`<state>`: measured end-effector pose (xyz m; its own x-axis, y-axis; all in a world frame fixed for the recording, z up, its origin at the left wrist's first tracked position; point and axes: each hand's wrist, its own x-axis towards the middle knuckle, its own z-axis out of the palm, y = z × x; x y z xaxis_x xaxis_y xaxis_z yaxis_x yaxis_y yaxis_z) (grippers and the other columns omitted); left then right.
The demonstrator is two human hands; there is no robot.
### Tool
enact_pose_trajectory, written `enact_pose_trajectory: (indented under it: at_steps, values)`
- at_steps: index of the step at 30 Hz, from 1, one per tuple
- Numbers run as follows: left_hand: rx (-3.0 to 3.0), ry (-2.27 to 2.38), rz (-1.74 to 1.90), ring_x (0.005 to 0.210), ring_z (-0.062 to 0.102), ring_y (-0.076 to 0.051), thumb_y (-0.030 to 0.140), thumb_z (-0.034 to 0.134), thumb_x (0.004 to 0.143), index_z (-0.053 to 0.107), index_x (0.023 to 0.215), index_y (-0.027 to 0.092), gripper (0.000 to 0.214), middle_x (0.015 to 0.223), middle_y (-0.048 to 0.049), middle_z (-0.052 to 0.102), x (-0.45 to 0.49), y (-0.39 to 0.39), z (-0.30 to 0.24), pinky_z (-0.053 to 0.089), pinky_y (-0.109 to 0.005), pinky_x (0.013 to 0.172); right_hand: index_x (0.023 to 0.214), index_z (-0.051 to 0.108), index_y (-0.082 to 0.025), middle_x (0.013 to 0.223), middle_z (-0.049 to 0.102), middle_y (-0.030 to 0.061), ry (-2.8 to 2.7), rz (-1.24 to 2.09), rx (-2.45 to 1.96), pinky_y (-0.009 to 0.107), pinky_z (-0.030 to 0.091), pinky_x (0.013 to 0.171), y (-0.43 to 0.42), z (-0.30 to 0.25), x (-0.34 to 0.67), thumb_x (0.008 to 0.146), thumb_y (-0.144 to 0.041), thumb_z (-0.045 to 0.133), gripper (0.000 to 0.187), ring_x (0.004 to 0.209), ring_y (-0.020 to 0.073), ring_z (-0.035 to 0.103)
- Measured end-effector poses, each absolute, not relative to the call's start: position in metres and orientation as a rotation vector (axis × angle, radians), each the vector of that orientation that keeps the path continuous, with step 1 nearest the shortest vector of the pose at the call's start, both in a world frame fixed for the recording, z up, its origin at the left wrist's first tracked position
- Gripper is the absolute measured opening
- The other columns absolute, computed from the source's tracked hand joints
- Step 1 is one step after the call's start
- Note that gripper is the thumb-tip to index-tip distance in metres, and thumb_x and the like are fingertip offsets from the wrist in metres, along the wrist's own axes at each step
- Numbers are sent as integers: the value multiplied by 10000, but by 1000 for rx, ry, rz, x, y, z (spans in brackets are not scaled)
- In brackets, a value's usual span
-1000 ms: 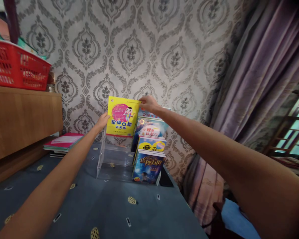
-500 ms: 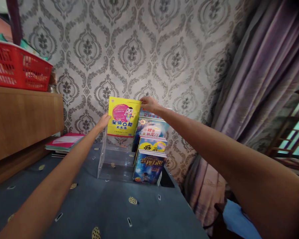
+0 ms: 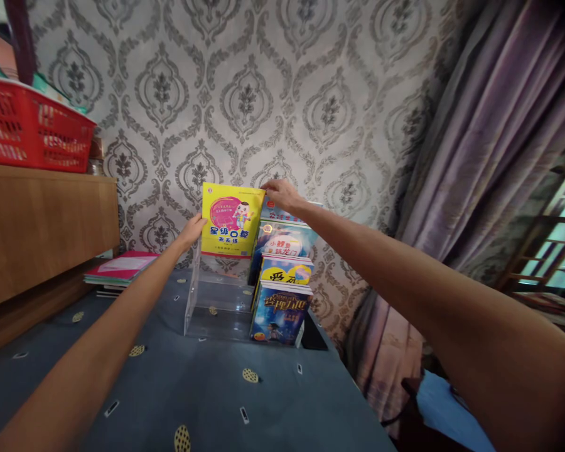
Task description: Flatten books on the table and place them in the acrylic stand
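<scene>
Both my hands hold a yellow children's book [image 3: 231, 220] upright over the top left tier of a clear acrylic stepped stand [image 3: 215, 301]. My left hand [image 3: 193, 230] grips the book's left edge near its lower corner. My right hand [image 3: 281, 194] pinches its top right corner. The stand's right column holds several books in rising tiers: a dark blue one [image 3: 279, 312] in front, a yellow-and-black one [image 3: 285, 271] behind it, then a pale blue one [image 3: 286, 240]. The stand's left column below the yellow book shows bare plastic.
A stack of pink and white books [image 3: 117, 270] lies at the back left of the blue patterned table cover [image 3: 216, 389]. A wooden cabinet [image 3: 42, 226] on the left carries a red basket [image 3: 32, 129]. Patterned wallpaper is behind; purple curtains [image 3: 489, 144] hang at the right past the table edge.
The yellow book and both hands have stayed almost in place; only the view has shifted slightly.
</scene>
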<state>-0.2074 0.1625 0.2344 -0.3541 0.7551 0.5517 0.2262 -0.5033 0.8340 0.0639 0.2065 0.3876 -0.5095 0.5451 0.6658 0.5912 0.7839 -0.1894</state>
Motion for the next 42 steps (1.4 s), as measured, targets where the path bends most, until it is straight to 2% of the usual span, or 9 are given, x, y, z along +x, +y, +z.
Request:
enact_pose_trajectory:
  at_steps: [7, 18, 26, 31, 34, 37, 42]
  values:
    - [1485, 1301, 1931, 797, 668, -207, 369, 552, 715, 629, 911, 192, 274, 867, -32, 733, -204, 156, 238, 521, -318, 747, 1185, 702, -108, 1090, 740, 128, -2212, -124, -841, 362, 495, 917, 208, 387, 62, 800, -98, 445, 463, 983, 253, 660]
    - [1490, 1301, 1939, 880, 672, -217, 386, 587, 727, 630, 935, 182, 294, 932, -42, 737, -199, 148, 241, 526, -314, 769, 1182, 687, -125, 1182, 712, 115, -2178, -193, -842, 349, 476, 962, 208, 381, 63, 845, -98, 443, 417, 1073, 248, 631]
    - [1487, 1283, 1949, 936, 675, -235, 399, 622, 731, 627, 988, 185, 334, 953, -41, 740, -196, 144, 243, 540, -338, 804, 1200, 635, -126, 1229, 655, 166, -2138, -470, -607, 474, 377, 1021, 166, 352, 56, 880, -113, 413, 390, 1182, 318, 523]
    - [1528, 1239, 1935, 936, 677, -242, 433, 704, 683, 603, 955, 176, 388, 929, -47, 733, -195, 142, 242, 536, -344, 818, 1139, 645, -142, 1288, 626, 158, -2416, -513, -147, 493, 351, 1043, 113, 283, 48, 879, -102, 437, 336, 1218, 295, 494]
    - [1525, 1225, 1947, 944, 674, -245, 441, 713, 677, 591, 963, 178, 407, 925, -48, 728, -196, 141, 241, 533, -342, 807, 1112, 650, -181, 1297, 633, 134, -2528, -388, 46, 511, 347, 1067, 82, 222, 45, 864, -85, 470, 321, 1275, 271, 476]
    - [1517, 1275, 1939, 954, 672, -245, 446, 686, 708, 589, 946, 181, 369, 942, -57, 724, -200, 141, 239, 526, -334, 792, 1069, 654, -167, 1261, 652, 152, -2569, -159, 61, 469, 402, 1040, 56, 155, 44, 868, -76, 493, 273, 1233, 259, 524]
    - [1529, 1341, 1954, 962, 654, -214, 528, 644, 772, 602, 947, 195, 379, 994, -56, 715, -210, 141, 233, 503, -317, 818, 1019, 662, -207, 1159, 689, 98, -2447, 335, -244, 405, 487, 981, 23, 54, 38, 860, -79, 542, 237, 1124, 222, 609]
